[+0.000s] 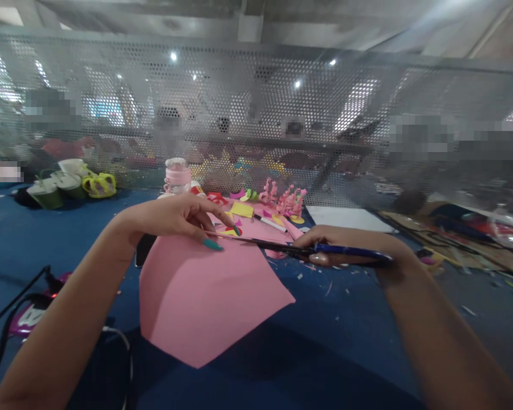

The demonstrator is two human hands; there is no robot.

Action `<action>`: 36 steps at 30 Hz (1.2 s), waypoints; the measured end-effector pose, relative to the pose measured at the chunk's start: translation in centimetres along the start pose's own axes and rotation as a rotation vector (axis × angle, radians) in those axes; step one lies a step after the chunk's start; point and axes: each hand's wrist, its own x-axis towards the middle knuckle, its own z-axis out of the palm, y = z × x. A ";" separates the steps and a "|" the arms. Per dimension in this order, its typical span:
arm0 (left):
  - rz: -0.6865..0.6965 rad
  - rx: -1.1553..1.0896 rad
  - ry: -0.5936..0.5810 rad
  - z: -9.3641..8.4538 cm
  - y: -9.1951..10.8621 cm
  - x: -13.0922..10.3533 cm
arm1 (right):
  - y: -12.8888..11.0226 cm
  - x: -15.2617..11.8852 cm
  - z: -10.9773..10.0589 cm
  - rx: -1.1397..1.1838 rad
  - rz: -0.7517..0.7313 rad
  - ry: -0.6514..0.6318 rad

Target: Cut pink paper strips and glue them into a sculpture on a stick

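Note:
A large sheet of pink paper (205, 302) hangs tilted above the blue table. My left hand (179, 219) pinches its upper edge between thumb and fingers, the green nails showing. In my right hand (329, 245) is a pair of scissors (350, 253) with dark blue handles. The scissors' blades point left and lie along the sheet's top edge, their tips close to my left fingers. How far apart the blades stand I cannot tell.
Behind the sheet lie a yellow paper piece (241, 210), a marker (271, 223) and curled pink paper figures (284, 196). A bottle (177, 176) stands near the perforated metal screen (256, 108). Cups (47, 191) stand left; cables (126, 347) and a purple device (28, 319) lie nearer. Paper scraps litter the right.

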 end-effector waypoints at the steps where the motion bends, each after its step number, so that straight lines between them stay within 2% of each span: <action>1: -0.007 0.007 -0.006 0.0 0.1 0.0 | 0.0 0.0 -0.1 -0.067 -0.016 -0.128; 3: -0.023 0.018 -0.030 0.0 0.2 -0.1 | 0.1 0.2 -0.5 -0.176 -0.054 -0.297; 7: -0.034 -0.003 -0.029 0.0 0.2 -0.1 | 0.2 0.3 -0.8 -0.230 -0.071 -0.288; 11: -0.040 -0.030 0.022 0.0 0.1 0.0 | 0.3 0.3 -0.8 -0.194 -0.011 -0.297; 15: -0.037 -0.013 0.001 0.1 0.3 -0.1 | 0.3 0.3 -0.7 -0.180 0.028 -0.279; 25: -0.023 -0.035 0.080 0.2 0.2 0.0 | 0.1 0.3 -0.8 -0.271 -0.036 -0.281; 33: 0.011 0.098 0.016 0.1 -0.2 0.3 | 0.3 -0.1 -1.4 -0.334 -0.022 -0.257; 36: 0.008 0.151 0.012 0.0 -0.6 0.6 | 0.4 -0.5 -1.9 -0.400 0.052 -0.240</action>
